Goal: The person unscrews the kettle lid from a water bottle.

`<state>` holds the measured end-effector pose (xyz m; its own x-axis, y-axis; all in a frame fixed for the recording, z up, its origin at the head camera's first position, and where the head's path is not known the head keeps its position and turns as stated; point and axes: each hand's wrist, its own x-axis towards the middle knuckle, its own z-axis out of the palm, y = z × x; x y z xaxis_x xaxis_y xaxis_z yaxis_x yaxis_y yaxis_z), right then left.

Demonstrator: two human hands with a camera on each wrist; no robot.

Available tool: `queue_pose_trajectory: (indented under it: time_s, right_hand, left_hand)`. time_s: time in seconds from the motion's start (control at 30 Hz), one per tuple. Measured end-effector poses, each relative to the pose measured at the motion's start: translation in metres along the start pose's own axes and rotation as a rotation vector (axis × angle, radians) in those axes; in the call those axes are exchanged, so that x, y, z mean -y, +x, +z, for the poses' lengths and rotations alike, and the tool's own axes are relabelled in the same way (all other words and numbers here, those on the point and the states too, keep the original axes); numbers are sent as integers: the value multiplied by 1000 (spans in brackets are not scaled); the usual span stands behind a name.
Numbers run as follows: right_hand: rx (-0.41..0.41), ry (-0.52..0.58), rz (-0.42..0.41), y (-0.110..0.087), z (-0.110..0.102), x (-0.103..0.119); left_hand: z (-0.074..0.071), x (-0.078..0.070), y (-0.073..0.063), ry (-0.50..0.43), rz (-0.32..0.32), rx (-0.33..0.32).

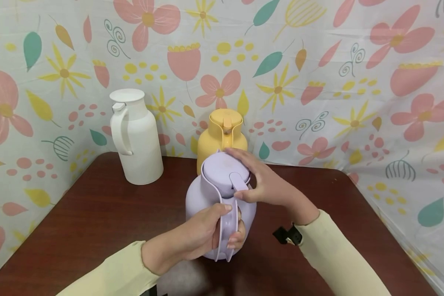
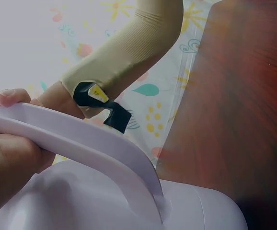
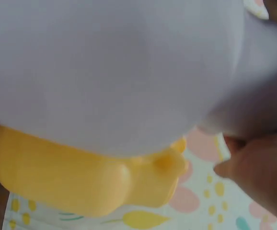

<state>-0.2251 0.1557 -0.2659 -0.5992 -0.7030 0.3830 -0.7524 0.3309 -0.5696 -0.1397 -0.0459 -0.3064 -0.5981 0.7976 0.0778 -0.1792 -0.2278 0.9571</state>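
Note:
A lavender thermos jug (image 1: 199,203) is held over the middle of the table, its handle toward me. My left hand (image 1: 203,230) grips the handle (image 1: 228,230), thumb along the top and fingers wrapped through the loop. My right hand (image 1: 268,183) holds the round lid (image 1: 219,169) from the right. Its thumb is by the lid's lever (image 1: 238,181), while the fingers reach over the far rim. In the left wrist view the handle (image 2: 100,139) arches past the left hand. The jug's body (image 3: 114,72) fills much of the right wrist view, partly covering a yellow jug (image 3: 62,175).
Right behind the lavender jug stands the yellow jug (image 1: 207,146), its lower part hidden. A white jug (image 1: 144,144) with a side handle is at the back left of the dark wooden table (image 1: 107,230). A flower-patterned cloth (image 1: 303,82) hangs around the back and sides.

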Motion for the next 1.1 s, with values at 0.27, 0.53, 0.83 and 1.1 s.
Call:
queue_pose_trajectory:
  time_s: [0.27,0.53,0.83,1.1]
  right_hand:
    - [258,137,-27,13,-21,-11]
    - [486,293,-21,27,-40,-20]
    - [481,328,-99,27,-40,-29]
    - [71,312,66,-1,-7,-8]
  left_hand:
    - [-3,0,1,0,19,12]
    - [-3,1,3,-26,4,24]
    - [-1,0,3,-39,-9,12]
    - [0,-1,1,-57,-16,-20]
